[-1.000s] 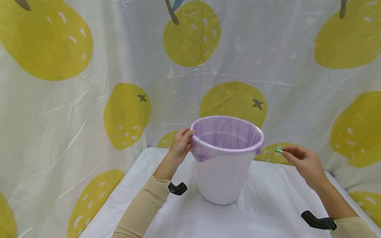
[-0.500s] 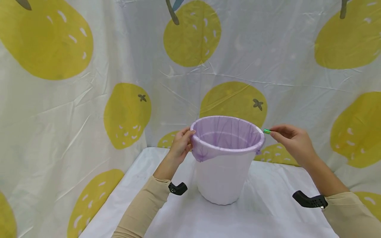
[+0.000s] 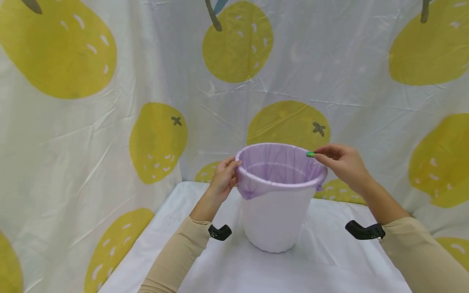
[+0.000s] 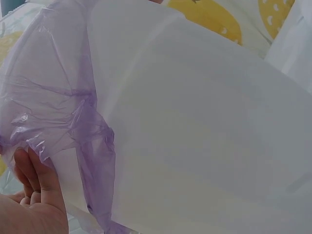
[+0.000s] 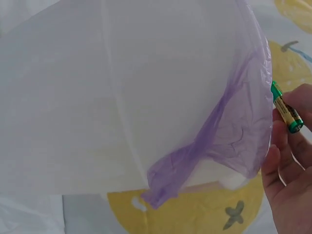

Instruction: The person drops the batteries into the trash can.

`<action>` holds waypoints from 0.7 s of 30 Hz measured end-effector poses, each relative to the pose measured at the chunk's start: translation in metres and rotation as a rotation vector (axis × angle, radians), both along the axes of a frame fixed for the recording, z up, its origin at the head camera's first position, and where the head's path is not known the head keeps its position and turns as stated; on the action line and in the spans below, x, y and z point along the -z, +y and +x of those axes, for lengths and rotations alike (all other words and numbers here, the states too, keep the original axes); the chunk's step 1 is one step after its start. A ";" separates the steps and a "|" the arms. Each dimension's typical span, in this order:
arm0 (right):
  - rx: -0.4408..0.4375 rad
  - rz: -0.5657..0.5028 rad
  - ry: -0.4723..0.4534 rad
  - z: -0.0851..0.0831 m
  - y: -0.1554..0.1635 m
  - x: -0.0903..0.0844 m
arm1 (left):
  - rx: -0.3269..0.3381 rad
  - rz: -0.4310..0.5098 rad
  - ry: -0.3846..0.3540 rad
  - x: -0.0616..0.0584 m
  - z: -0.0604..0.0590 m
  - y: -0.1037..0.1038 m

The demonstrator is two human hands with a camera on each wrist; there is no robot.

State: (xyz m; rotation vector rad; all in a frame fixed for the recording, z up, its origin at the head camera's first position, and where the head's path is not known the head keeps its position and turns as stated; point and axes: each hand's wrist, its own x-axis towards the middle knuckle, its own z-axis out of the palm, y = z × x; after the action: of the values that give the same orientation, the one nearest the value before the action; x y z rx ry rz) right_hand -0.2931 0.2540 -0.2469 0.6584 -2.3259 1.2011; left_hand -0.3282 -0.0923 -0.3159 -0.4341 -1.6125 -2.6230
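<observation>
A white trash bin (image 3: pixel 272 219) stands upright, lined with a thin purple bag (image 3: pixel 253 189) folded over its rim. My left hand (image 3: pixel 222 179) grips the rim at its left side, thumb on top; in the left wrist view its fingers (image 4: pixel 41 178) lie under the bag's edge. My right hand (image 3: pixel 344 165) is just above the right part of the rim. Between thumb and fingers it pinches a small green and gold battery (image 5: pixel 287 108), whose green end (image 3: pixel 310 154) shows over the bin's opening. Inside the bin only the liner's upper walls show; the bottom is hidden.
White cloth (image 3: pixel 227 268) covers the table under the bin. Behind and beside it hangs a white curtain (image 3: pixel 351 122) printed with yellow fruit. Black wrist mounts (image 3: pixel 220 232) sit on both forearms.
My right hand has moved left and up with the battery, from beside the bin to over its right rim. The left hand and the bin have stayed in place.
</observation>
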 end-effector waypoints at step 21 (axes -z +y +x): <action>-0.069 0.089 0.002 -0.007 -0.036 -0.020 | 0.005 -0.025 -0.009 0.002 -0.003 0.001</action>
State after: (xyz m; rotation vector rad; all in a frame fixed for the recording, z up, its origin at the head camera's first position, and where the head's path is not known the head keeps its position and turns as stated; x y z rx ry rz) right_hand -0.3005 0.2179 -0.2270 0.7760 -2.3837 1.1316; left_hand -0.3309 -0.0911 -0.3183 -0.4282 -1.6512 -2.6148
